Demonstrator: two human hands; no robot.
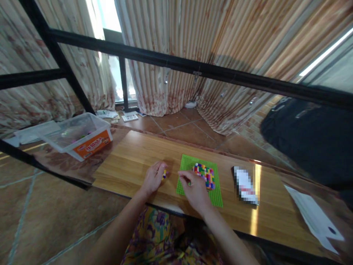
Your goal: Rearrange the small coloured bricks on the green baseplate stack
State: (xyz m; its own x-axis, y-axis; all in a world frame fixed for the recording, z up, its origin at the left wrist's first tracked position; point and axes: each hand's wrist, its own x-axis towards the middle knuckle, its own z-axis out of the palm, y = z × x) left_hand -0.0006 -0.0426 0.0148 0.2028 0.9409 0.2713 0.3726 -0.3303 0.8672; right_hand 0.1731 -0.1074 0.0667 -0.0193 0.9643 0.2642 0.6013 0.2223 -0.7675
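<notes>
Head view looks down on a wooden tabletop (132, 162) where a person's two bare hands work close together. Left hand (153, 178) rests on the wood just left of a green baseplate (193, 184), its fingers (160, 170) curled and pinching a small brick (164, 174) that shows yellow with a bit of another colour; the brick sits at the fingertips, just above the tabletop and just beside the plate's left edge. Right hand (195, 188) lies over the lower left part of the green baseplate, fingers bent down and drawn together onto the plate; whether they hold a piece underneath cannot be told. Just beyond the right hand, on the plate's upper middle, stands a block of multicoloured bricks (204, 175), pressed onto the studs and touching or nearly touching the right fingertips. To the right of the plate, apart from it, lies a blurred-out flat object (245, 186), and farther right a white sheet of paper (314, 217). At the far left, beyond the wooden board, stands a clear plastic tub (78, 134) with an orange label, some small coloured pieces inside it. Patterned curtains (176, 55) hang behind a black metal frame (165, 59).
</notes>
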